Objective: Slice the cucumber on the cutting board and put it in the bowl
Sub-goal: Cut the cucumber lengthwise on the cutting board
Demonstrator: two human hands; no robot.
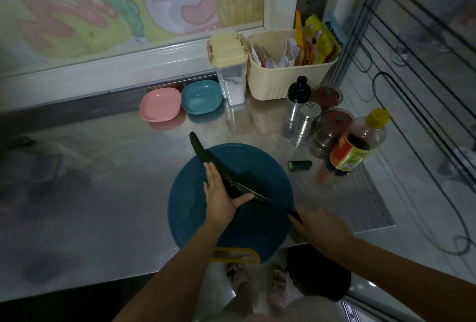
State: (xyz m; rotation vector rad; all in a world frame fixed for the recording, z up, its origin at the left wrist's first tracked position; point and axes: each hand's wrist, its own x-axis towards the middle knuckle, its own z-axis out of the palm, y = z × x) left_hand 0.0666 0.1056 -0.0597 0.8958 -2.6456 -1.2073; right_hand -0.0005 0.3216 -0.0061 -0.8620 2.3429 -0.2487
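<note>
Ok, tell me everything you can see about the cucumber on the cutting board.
The cucumber is long, slim and dark green, skin on. It lies diagonally on the round blue cutting board, its far tip overhanging the steel counter. The left hand presses on it with straight fingers. The knife, gripped by the right hand, has its blade at the near end. A short cut-off stub lies apart on the counter.
</note>
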